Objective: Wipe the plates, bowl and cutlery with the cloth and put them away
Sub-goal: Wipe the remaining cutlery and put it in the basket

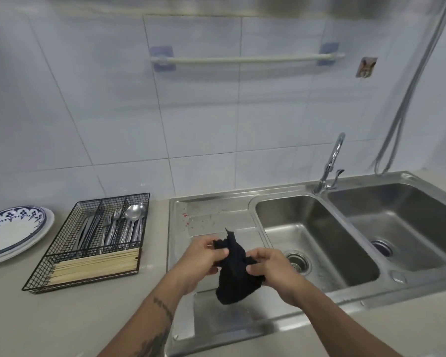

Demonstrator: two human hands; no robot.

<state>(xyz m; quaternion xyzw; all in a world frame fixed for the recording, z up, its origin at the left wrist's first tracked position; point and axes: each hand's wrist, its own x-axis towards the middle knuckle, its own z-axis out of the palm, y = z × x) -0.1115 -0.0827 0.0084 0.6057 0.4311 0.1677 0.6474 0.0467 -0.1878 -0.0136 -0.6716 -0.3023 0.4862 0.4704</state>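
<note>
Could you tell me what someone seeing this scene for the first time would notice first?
Most striking is the black cloth, bunched between the left hand and right hand above the steel drainboard. To the left on the counter sit a wire cutlery tray and stacked blue-patterned plates; the two sink basins on the right look empty.

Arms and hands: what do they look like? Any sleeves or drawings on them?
Both forearms are bare, with no sleeves, gloves or rings in view. The left forearm has dark tattoos: a line of small marks near the wrist and a bigger dark pattern lower down. The right forearm shows no markings.
</note>
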